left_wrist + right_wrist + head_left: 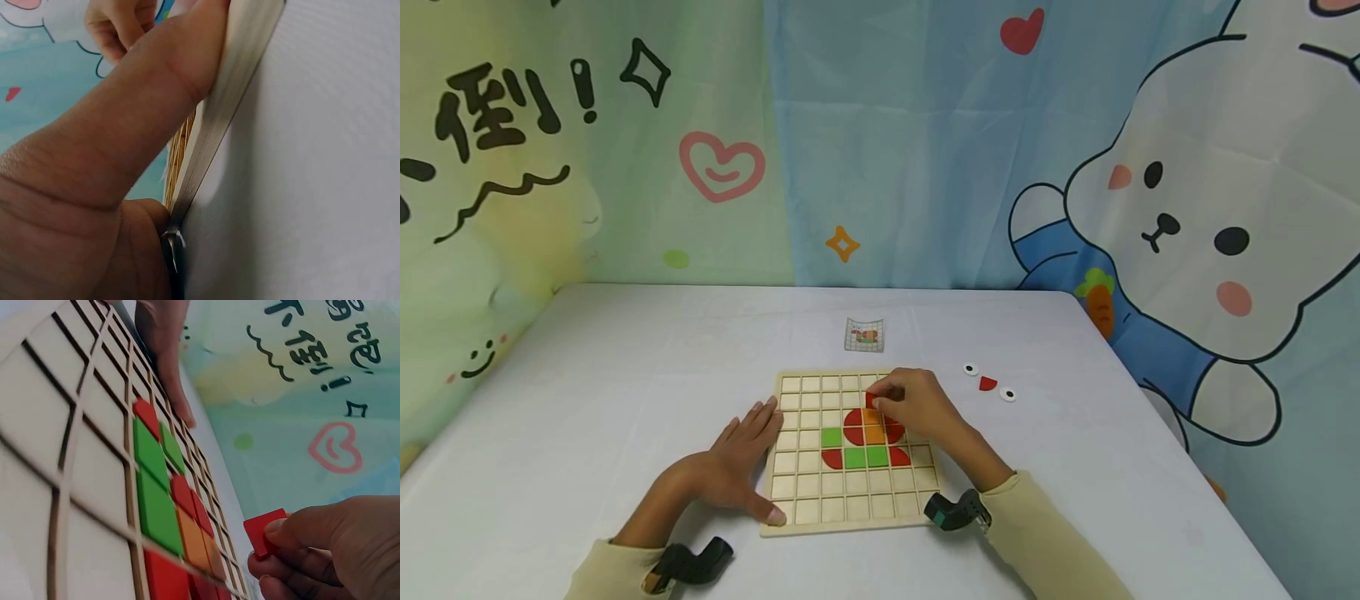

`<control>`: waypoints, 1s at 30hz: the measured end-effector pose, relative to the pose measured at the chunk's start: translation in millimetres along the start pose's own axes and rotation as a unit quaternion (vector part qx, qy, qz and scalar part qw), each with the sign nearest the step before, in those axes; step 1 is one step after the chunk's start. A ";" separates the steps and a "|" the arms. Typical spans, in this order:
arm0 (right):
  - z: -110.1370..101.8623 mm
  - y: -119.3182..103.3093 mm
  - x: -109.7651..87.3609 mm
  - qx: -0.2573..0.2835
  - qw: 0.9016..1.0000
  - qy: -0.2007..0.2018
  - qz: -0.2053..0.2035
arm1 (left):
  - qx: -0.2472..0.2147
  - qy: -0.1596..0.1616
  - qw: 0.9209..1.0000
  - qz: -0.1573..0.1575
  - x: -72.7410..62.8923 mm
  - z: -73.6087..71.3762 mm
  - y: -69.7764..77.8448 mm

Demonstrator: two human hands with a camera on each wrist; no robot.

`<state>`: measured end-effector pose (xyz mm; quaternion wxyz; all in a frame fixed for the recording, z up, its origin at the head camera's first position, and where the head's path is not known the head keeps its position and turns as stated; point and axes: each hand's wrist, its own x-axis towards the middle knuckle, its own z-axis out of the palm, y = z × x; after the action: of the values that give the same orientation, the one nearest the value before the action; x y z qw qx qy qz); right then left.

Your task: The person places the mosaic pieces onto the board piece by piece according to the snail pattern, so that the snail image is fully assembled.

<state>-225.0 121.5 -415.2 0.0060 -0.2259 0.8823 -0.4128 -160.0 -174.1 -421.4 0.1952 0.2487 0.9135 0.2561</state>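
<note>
A wooden grid board [842, 510] lies on the table. My left hand [737, 460] rests along its left side with fingers extended, the thumb [156, 87] pressing near the front corner. My right hand [919, 406] pinches a small red tile [264, 532] between thumb and fingertips, over the upper part of the grid. Set in the cells are green square tiles [854, 457], orange tiles [872, 432] and red pieces with curved edges [853, 427]. The right hand partly covers the tiles at the upper right of this group.
Behind the board lies a small picture card [864, 335] with a gridded pattern. To the right sit two round eye pieces [1008, 394] and a loose red curved piece [987, 383]. A printed curtain [895, 150] hangs behind the white table [587, 400].
</note>
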 end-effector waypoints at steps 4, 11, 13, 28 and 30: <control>13.2 -7.7 5.0 0.013 1.000 -0.018 -0.019 | -0.002 0.000 1.000 0.001 -1.0 -1.1 -0.2; 32.6 -21.8 13.6 0.009 0.998 -0.066 -0.012 | 0.003 -0.003 1.000 -0.006 -0.4 -0.2 1.1; 36.0 -24.7 15.9 0.000 0.997 -0.073 -0.007 | 0.005 -0.004 1.000 -0.011 -0.2 -0.5 2.6; 42.4 -27.3 18.8 -0.091 0.993 -0.072 0.000 | -0.005 0.001 1.000 0.003 1.1 2.2 -2.1; 42.8 -27.2 18.3 -0.103 0.992 -0.071 -0.006 | -0.006 0.000 1.000 -0.002 0.6 1.3 -0.5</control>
<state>-222.3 67.9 -420.3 0.0432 -0.2589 0.9161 -0.3031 -160.0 -173.7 -422.8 0.1971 0.2459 0.9124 0.2611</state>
